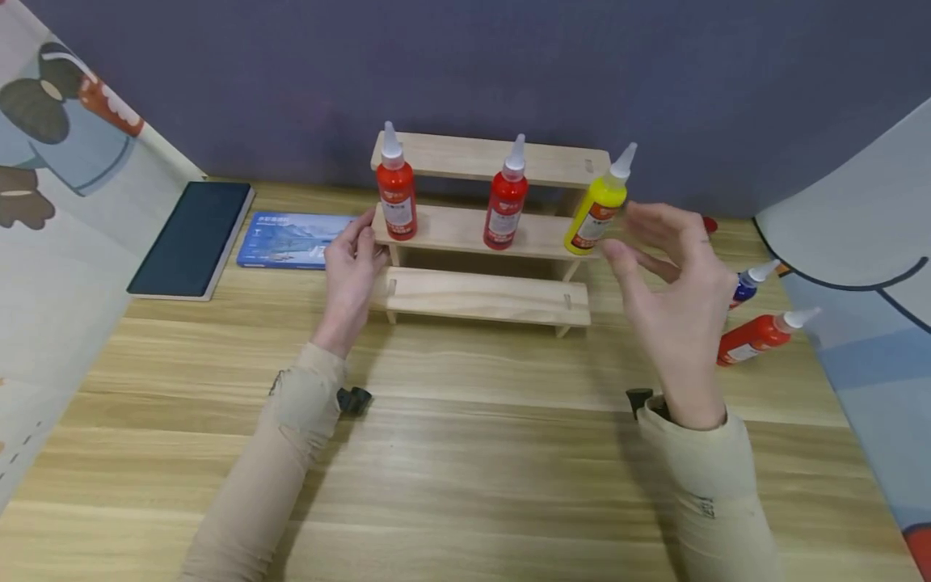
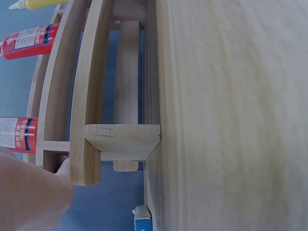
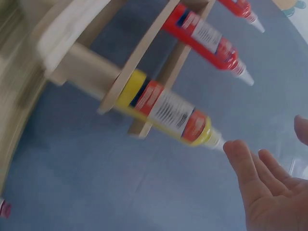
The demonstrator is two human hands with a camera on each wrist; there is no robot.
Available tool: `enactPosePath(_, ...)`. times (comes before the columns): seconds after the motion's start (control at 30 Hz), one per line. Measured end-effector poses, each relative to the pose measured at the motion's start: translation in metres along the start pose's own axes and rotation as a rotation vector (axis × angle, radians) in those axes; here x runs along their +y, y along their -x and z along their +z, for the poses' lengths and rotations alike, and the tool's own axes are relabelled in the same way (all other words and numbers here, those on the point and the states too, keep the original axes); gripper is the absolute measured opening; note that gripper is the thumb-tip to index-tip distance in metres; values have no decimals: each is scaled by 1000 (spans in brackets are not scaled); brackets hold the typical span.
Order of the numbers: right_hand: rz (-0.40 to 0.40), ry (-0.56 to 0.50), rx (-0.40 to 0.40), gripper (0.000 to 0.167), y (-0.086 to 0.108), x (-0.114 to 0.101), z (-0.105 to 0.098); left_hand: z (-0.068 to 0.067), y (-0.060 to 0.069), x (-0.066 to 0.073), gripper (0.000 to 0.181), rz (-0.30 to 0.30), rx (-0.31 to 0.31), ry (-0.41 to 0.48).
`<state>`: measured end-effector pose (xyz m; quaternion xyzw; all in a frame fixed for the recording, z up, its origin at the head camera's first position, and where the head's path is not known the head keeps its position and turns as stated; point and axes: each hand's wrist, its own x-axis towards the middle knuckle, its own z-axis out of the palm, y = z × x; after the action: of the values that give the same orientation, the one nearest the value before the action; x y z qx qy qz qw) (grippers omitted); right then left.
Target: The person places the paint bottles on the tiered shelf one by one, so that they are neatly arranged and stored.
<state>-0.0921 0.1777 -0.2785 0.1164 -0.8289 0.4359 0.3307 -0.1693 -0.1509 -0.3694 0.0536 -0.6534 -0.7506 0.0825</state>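
Note:
A three-tier wooden shelf (image 1: pixel 480 293) stands on the table. My left hand (image 1: pixel 351 279) holds the left end of its middle tier; in the left wrist view part of that hand (image 2: pixel 29 192) is beside the shelf end, its fingertips hidden. On the middle tier stand a red paint bottle (image 1: pixel 397 198) at the left, another red paint bottle (image 1: pixel 505 206) near the centre, and a yellow paint bottle (image 1: pixel 598 212) at the right end. Beside the yellow bottle is my right hand (image 1: pixel 672 283), thumb and fingers spread apart and holding nothing. The right wrist view shows its fingers (image 3: pixel 248 175) apart from the bottle's nozzle.
Right of my right hand, a blue paint bottle (image 1: pixel 747 287) and a red paint bottle (image 1: pixel 756 338) are on the table, partly hidden. At the left lie a dark-covered book (image 1: pixel 191 238) and a blue box (image 1: pixel 287 241). A dark blue partition (image 1: pixel 480 65) rises behind the shelf.

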Motion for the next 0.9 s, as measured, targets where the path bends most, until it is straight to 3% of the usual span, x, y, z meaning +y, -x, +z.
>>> enactPosePath(0.3,16,96,43,40,6,27,-25,0,1,1,44,3,-4,6)
enactPosePath(0.5,108,134,94,42,11,43,-42,0,1,0,44,-4,-4,12)
enactPosePath(0.7,200,245,153,43,18,53,-60,0,1,1,44,-3,-15,18)
enactPosePath(0.9,228,317,173,43,22,62,-72,-1,0,0,44,-11,-13,19)
